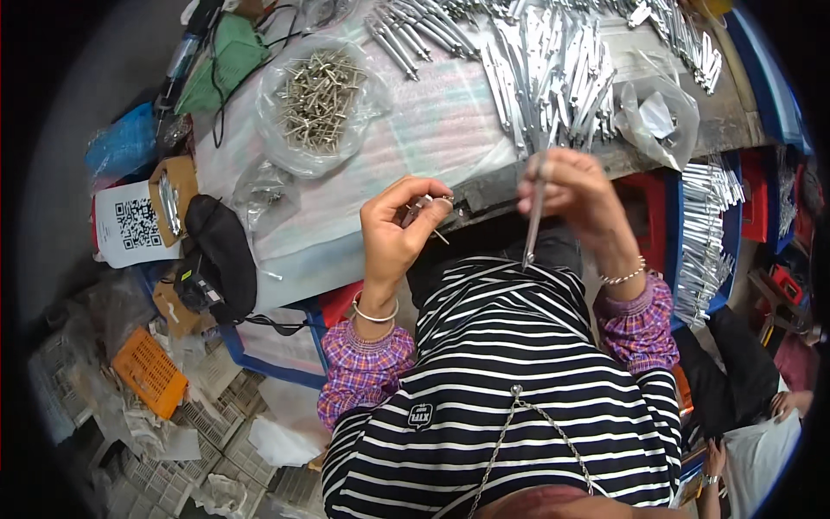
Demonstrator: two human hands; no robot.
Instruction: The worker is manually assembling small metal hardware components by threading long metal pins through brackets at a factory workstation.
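Note:
My left hand (pixel 398 223) is closed in a pinch at the table's front edge. Small metal parts show between its thumb and fingers, and a thin pin sticks out below them; their exact kind is hard to make out. Across from it, my right hand (pixel 569 189) is slightly blurred and grips a long, narrow metal strip (pixel 535 216), which hangs nearly upright over my lap. Beyond my right hand, many similar silvery strips (pixel 553 73) lie heaped on the table. A transparent bag of small brass-coloured pins (pixel 320 99) sits open behind my left hand.
Another plastic bag (pixel 661 117) lies near the table's right edge. Blue bins of metal strips (pixel 709 233) stand at the right. Left of the table are a black pouch (pixel 222 246), an orange basket (pixel 150 372) and scattered wrapping. Another person's hand (pixel 791 403) shows at lower right.

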